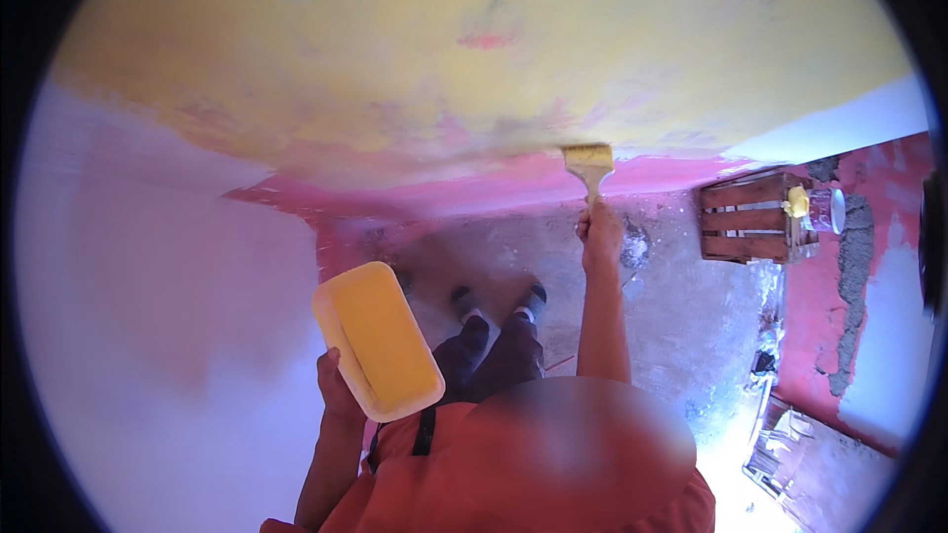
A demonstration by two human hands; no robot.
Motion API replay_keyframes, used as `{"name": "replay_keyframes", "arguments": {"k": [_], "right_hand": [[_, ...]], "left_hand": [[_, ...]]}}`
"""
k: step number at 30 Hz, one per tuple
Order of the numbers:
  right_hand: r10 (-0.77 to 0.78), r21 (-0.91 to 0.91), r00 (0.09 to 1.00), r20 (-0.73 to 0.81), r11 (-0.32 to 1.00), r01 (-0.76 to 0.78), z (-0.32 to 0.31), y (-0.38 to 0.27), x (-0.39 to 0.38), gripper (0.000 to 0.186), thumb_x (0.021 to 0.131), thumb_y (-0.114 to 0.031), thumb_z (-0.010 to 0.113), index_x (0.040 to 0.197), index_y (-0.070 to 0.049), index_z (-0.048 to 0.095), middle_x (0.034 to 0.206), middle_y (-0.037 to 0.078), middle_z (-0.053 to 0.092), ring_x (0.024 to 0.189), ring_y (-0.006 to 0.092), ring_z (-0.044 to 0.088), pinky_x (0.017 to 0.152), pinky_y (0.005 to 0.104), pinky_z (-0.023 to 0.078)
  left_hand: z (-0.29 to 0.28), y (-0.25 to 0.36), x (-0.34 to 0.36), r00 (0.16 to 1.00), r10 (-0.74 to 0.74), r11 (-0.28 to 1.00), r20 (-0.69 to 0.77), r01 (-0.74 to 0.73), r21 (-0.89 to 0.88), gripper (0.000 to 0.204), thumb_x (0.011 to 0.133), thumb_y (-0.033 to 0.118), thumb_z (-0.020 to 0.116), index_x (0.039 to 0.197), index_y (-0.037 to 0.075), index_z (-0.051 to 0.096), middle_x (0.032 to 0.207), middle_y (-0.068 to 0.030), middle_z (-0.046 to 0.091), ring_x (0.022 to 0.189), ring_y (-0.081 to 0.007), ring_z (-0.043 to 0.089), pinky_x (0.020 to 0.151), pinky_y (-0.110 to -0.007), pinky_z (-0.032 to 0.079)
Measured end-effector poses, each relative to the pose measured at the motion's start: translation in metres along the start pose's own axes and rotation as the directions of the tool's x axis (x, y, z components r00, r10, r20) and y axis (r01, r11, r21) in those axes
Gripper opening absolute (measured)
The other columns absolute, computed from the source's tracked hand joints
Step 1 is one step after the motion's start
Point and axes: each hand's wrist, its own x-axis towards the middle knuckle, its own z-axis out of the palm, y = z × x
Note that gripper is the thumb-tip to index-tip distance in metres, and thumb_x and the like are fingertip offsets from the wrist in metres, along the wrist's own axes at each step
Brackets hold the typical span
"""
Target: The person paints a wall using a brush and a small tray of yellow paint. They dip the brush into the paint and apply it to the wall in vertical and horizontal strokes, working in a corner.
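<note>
My right hand is closed round the handle of a wide paintbrush. The brush's yellow-coated bristles meet the lower part of the wall, where yellow paint gives way to a pink band. Patches of pink show through the yellow in places. In my left hand is a shallow, pale-rimmed rectangular tray with yellow paint in it, held by its side in front of my body. The fingers beneath the tray are mostly hidden.
To the right stands a wooden slatted crate, with a paint can and a yellow-smeared thing beside it. A white wall rises at the left. Below are my feet on a stained floor. A framed panel lies at the lower right.
</note>
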Motion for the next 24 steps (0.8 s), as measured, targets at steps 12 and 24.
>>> {"name": "replay_keyframes", "arguments": {"k": [12,24], "right_hand": [[-0.448,0.045,0.883,0.136,0.894,0.447,0.031,-0.143,-0.061,0.033,0.102,-0.03,0.054,0.107,0.001,0.063,0.064,-0.004,0.046,0.053,0.0046,0.038,0.047,0.0218,0.029],[-0.029,-0.425,0.999,-0.026,0.905,0.015,-0.037,0.195,0.052,0.038,0.1,-0.04,0.053,0.084,-0.007,0.064,0.058,0.0,0.049,0.045,0.0087,0.044,0.04,0.027,0.034]], "left_hand": [[0.028,0.004,0.032,0.977,-0.085,0.996,0.198,0.083,0.017,0.067,0.088,0.044,0.056,0.139,0.001,0.048,0.127,-0.0157,0.061,0.113,-0.0297,0.063,0.094,-0.041,0.053],[0.006,0.004,0.006,0.998,-0.017,1.0,0.053,0.017,0.001,0.069,0.087,0.047,0.058,0.138,0.001,0.049,0.125,-0.0145,0.062,0.11,-0.0288,0.064,0.092,-0.04,0.054]]}}
